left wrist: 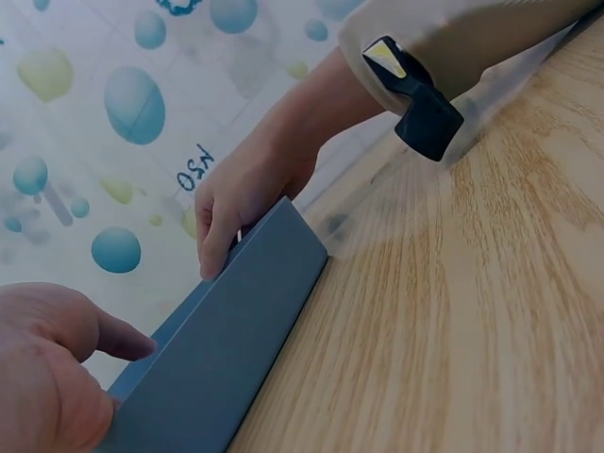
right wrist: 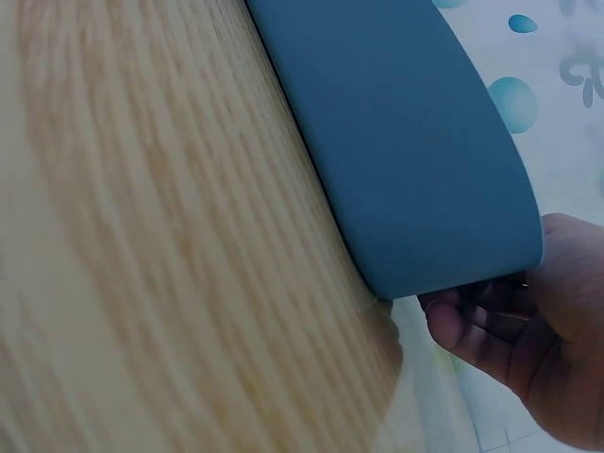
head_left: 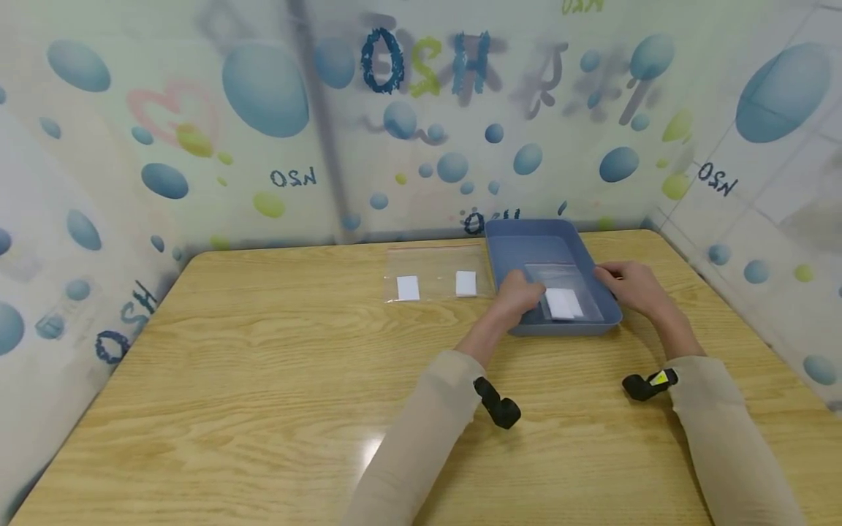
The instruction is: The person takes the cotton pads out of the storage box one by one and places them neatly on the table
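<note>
A blue-grey plastic tray (head_left: 526,232) sits at the back right of the table. My left hand (head_left: 520,294) holds its left wall, the thumb lying over the rim on the inner side. On the opposite wall, my right hand (head_left: 629,286) grips the rim, with its curled fingers against the outside in the right wrist view. Inside the tray lies a clear zip bag (head_left: 552,275) with white squares (head_left: 563,303) in it, partly covered by my left thumb. Beside the tray on the left, another clear zip bag (head_left: 434,267) with two white pieces lies flat.
The wooden table (head_left: 263,380) meets a printed curtain (head_left: 421,161) along its back edge, close behind the tray. A wall sheet (head_left: 776,219) borders the right side. Black wrist cameras (head_left: 498,404) stick out from both sleeves.
</note>
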The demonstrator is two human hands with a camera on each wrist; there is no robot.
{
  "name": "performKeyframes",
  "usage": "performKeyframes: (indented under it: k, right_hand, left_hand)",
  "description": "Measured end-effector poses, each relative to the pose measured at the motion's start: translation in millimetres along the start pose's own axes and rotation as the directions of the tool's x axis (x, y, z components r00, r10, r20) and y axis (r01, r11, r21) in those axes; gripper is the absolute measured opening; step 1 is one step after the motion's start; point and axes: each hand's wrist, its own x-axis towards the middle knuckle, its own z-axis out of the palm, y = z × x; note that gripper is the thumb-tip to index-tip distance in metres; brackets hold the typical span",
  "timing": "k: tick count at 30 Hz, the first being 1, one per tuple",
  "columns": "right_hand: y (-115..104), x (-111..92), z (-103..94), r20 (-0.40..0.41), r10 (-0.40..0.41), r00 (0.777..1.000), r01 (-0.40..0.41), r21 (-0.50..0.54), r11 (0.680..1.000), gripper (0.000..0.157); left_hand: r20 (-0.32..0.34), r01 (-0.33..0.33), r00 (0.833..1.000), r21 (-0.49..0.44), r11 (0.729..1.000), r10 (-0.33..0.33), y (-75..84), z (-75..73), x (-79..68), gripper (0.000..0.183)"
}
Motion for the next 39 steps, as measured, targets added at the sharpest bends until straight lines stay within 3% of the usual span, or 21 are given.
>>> performKeyframes:
  k: [12,25,39]
  right_hand:
    - [-1,0,0.5,-0.006,-0.002,1.000,0.002,-0.007,1.000,0.046]
    - [-2,-1,0.2,-0.001,0.003,1.000,-0.003,0.006,1.000,0.046]
    - [0,0,-0.1,0.008,-0.006,1.000,0.006,0.002,1.000,0.047]
  left_hand:
    - [-0.140,-0.049,0.988,0.141,0.989,0.069,-3.4,12.8,5.4,0.026]
    - [-0.171,-0.073,0.983,0.013,0.997,0.074,-2.7,18.0,3.6,0.023]
    - [-0.267,-0.162,0.949,0.055,0.985,0.171,-6.5,18.8,5.6,0.015]
